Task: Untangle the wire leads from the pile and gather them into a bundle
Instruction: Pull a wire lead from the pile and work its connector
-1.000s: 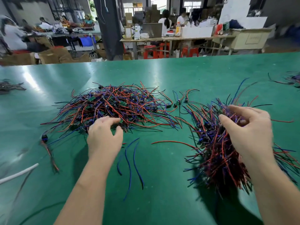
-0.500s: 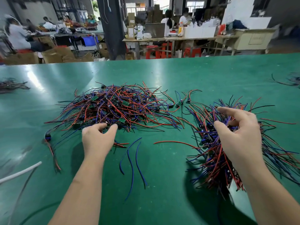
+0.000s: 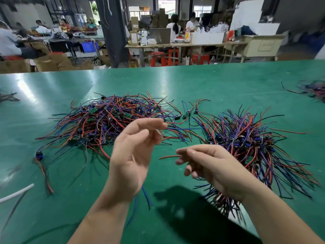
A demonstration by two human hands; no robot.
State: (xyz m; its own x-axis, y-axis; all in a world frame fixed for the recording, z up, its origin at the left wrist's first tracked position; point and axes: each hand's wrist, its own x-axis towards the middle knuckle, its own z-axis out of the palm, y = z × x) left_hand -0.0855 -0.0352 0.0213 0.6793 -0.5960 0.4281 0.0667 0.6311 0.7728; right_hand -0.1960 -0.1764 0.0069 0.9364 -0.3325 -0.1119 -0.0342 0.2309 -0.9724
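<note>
The wire leads (image 3: 109, 124) look light, limp and snag-prone, best pinched near a connector. Right hand (image 3: 211, 166) grip released; left hand (image 3: 133, 152) grip unclear, perhaps pinching a blue lead (image 3: 184, 128).

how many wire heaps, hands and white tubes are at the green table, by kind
wire heaps: 4 (tangled pile, gathered bundle, far-right heap, far-left heap)
hands: 2 (left hand, right hand)
white tubes: 1 (white tube)
total: 7
</note>
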